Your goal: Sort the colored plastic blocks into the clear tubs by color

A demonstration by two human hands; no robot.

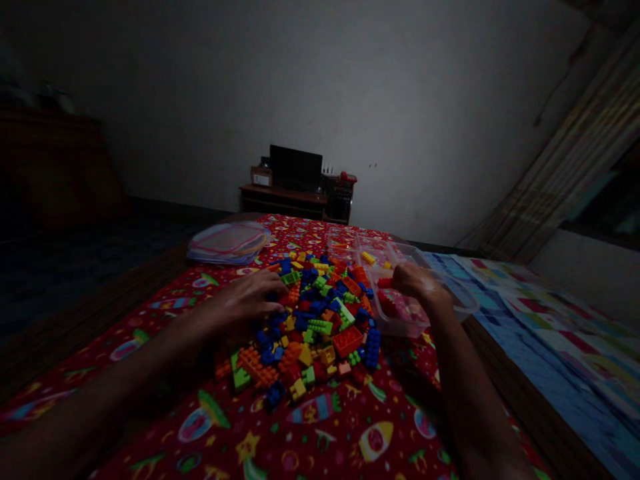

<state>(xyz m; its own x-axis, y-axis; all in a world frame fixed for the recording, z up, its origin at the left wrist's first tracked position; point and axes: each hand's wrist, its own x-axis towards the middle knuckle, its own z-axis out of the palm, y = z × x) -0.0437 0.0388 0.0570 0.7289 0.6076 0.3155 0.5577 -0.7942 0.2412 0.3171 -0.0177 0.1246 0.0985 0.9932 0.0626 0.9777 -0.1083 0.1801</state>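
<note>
A loose heap of toy building bricks [320,325] in red, orange, yellow, green and blue lies on the red patterned cloth. At the heap's left edge, my left hand [255,293] reaches over the bricks, its fingers apart and curved, with dark blue bricks close by the fingertips. My right hand [417,281] is over a clear plastic box [410,328], fingers closed on a red brick [385,283] that pokes out to the left. Inside the box lie a yellow brick [369,258] and some red ones [387,303].
Stacked clear lids [227,241] lie at the back left of the cloth [200,427]. Beside the box's right end is a blue patterned bedspread [520,340]. A desk with a dark monitor [296,168] stands by the far wall.
</note>
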